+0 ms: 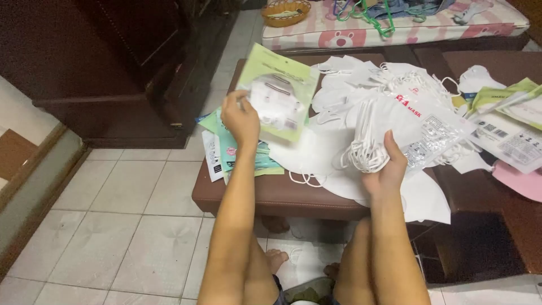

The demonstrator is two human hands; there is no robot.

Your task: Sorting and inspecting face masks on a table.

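above the desk (pixel 271 195), left hand (pixel 241 120) pinches a green mask packet (pixel 279 93) up, right hand (pixel 385 169) clutches a stack of white masks (pixel 389 127) just beside it, loose masks (pixel 339 76) piled beyond.

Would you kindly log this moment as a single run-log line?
left hand: holds green mask packet | right hand: holds stack of white masks | surface: brown table

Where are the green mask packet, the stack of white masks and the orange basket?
green mask packet (pixel 279 93), head view, middle of its clear front.
stack of white masks (pixel 377 131), head view, folded edges above the right thumb.
orange basket (pixel 285 12), head view, near rim.
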